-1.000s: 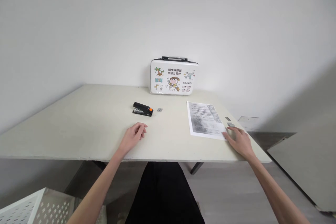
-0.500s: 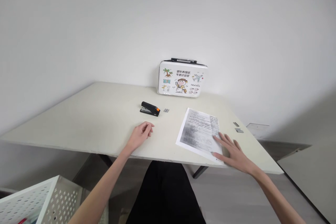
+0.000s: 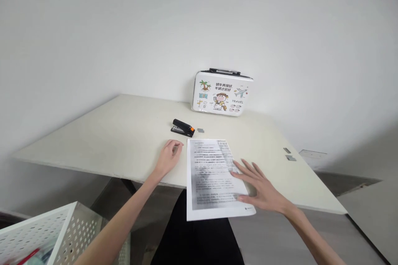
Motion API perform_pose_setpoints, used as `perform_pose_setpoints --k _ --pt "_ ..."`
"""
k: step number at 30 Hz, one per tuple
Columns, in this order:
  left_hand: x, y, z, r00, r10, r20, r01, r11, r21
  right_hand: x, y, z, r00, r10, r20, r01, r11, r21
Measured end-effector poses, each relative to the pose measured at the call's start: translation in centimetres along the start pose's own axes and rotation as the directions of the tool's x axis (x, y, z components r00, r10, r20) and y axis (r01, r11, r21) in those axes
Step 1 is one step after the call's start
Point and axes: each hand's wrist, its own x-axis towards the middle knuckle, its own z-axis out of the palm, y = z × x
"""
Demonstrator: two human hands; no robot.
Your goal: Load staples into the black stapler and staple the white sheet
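Note:
A printed sheet of paper (image 3: 208,178) lies on the table, its lower part reaching past the front edge above my legs. My right hand (image 3: 256,186) rests on its right side, fingers spread, with thumb and fingertips touching the paper. To the left of the sheet, my left hand (image 3: 169,155) is on the table with its fingers curled in and nothing visible in them. Just beyond it stands a black stapler (image 3: 183,128) with an orange part at its right end. Small grey strips of staples (image 3: 200,130) lie beside the stapler.
A white case (image 3: 222,95) with cartoon prints leans against the wall at the back of the table (image 3: 108,132). More staple strips (image 3: 290,157) lie near the right edge. At lower left is a white perforated basket (image 3: 66,232) with things inside, one of them red.
My right hand has slid the paper left and toward me, turning it straighter, so it now overhangs the front edge. My left hand has barely moved. The view has shifted slightly.

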Motion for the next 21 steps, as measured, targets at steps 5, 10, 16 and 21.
perform_pose_setpoints --k 5,10,16,21 --pt "0.0 -0.9 0.7 0.998 0.06 -0.008 -0.059 0.989 0.136 2.0 -1.8 0.3 0.998 -0.036 0.052 0.036 0.999 0.007" --pt "1.5 -2.2 1.0 0.994 0.093 0.055 -0.105 0.958 0.268 3.8 -4.0 1.2 0.999 -0.017 0.028 0.018 1.0 -0.022" --pt "3.7 -3.0 0.9 0.984 0.098 0.147 -0.15 0.905 0.398 4.7 -4.8 1.8 1.0 -0.019 0.011 0.019 1.0 -0.022" --pt "4.1 -2.7 1.7 0.976 0.099 0.195 -0.181 0.867 0.464 4.9 -4.7 2.0 1.0 -0.003 -0.028 0.002 1.0 -0.023"
